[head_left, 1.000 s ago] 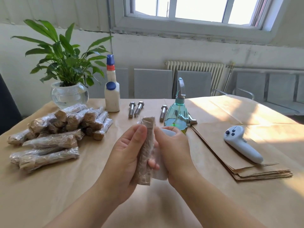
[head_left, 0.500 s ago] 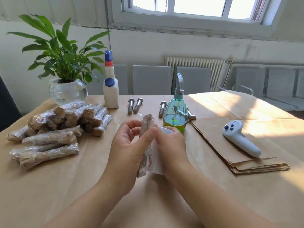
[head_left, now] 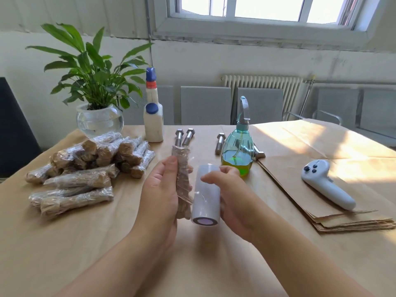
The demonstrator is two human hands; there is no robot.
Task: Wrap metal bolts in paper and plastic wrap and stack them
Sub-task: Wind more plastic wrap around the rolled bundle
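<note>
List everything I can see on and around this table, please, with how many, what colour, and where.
wrapped bolts: a pile, brown under clear film, table left
bare bolts: four visible, silver, table back
glue bottle: one, white, blue caps, back
spray bottle: one, teal, yellow-green liquid, centre back
plant: one, green, glass bowl, back left
paper sheets: stack, brown, right
controller: one, white, on sheets
bolt being wrapped: one, brown, left hand
film roll: one, clear-white, right hand
hands: left hand, right hand
</note>
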